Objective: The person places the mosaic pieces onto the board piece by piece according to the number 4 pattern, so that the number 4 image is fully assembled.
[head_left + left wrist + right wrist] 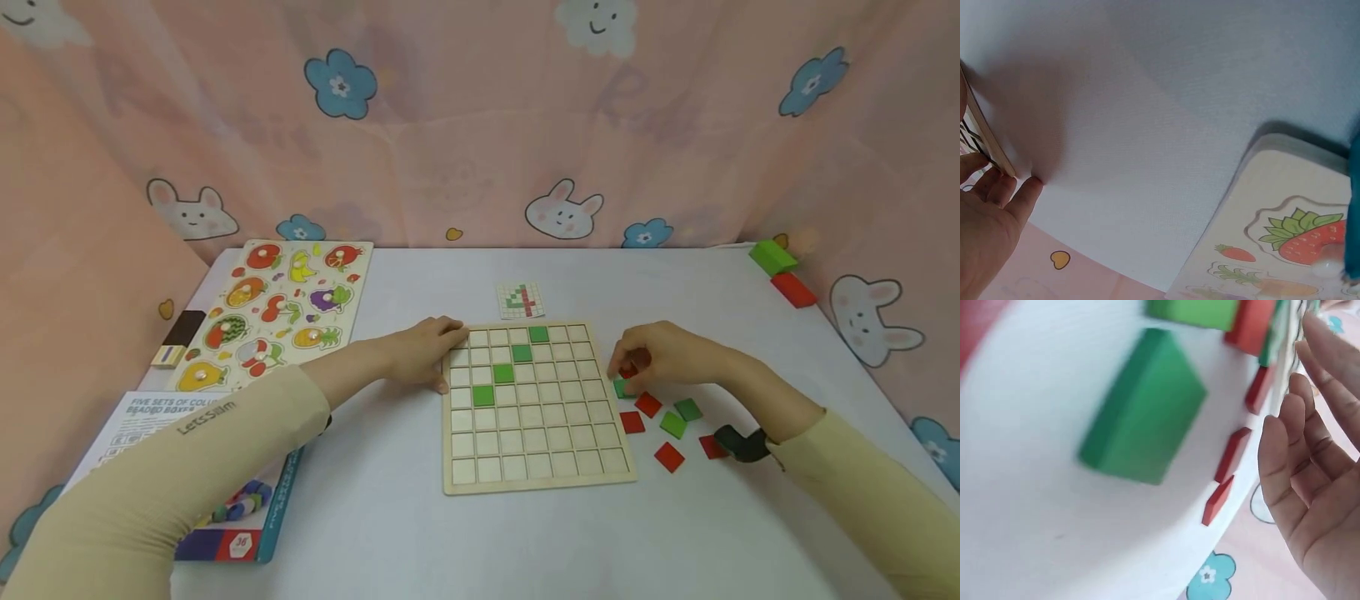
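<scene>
A wooden grid board (pixel 465 488) lies on the white table, with several green tiles (pixel 503 373) set along a diagonal. My left hand (pixel 423 354) rests at its upper left corner, fingertips against the frame; in the left wrist view those fingers (pixel 1000 190) touch the board's edge (pixel 991 140). Beyond the board's right edge, my right hand (pixel 667 354) hovers with bent fingers close over a green tile (pixel 622 388) and a red tile (pixel 628 372). The right wrist view shows its fingers (pixel 1279 450) apart, with nothing visible between them.
Loose red tiles (pixel 669 457) and green tiles (pixel 672 425) lie right of the board. A small pattern card (pixel 520 300) sits behind it. Left are a fruit puzzle board (pixel 277 283) and a box (pixel 277 508). Green (pixel 772 257) and red (pixel 793 290) blocks stand far right.
</scene>
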The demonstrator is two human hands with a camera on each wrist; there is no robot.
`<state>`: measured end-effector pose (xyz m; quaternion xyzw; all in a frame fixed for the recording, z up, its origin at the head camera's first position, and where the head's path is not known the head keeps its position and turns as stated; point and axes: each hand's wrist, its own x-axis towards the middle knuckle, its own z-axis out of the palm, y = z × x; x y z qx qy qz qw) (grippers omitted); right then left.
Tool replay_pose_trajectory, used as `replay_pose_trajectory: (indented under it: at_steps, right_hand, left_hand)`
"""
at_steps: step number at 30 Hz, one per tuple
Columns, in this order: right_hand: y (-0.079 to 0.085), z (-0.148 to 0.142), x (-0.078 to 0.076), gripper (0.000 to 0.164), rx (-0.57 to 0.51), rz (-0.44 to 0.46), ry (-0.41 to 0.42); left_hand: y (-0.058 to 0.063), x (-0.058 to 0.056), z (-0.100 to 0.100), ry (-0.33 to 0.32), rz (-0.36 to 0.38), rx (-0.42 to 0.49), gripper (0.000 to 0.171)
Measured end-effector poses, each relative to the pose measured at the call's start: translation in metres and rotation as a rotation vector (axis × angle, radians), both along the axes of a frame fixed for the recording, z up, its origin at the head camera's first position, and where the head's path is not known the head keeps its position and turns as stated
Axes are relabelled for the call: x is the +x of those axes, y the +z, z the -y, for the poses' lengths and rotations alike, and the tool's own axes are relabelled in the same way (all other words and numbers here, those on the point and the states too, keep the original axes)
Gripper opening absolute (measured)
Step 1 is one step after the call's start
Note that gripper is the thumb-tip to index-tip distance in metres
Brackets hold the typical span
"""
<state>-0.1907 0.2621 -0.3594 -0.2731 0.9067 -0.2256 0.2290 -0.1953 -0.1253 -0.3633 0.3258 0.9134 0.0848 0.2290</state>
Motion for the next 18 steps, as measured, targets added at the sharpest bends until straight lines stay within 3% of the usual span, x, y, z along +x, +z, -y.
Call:
replay_pose_trajectory:
  at_steps: [7,14,18]
  right_hand:
    - [-0.007,0.002,0.001,0.022,0.054,-0.040,0.014]
    - [0.002,0.011,-0.006,0.020,0.032,-0.008,0.047]
    - [0.008,0.021,-0.010,0.018,0.014,-0.060,0.018]
  left_hand:
    - [-0.001,0.000,0.000,0.003,0.002,0.009,0.093]
    - [-0.001,0.000,0.000,0.008,0.008,-0.002,0.092]
    - [-0.001,-0.001,0.000,0.002,0.012,-0.003,0.092]
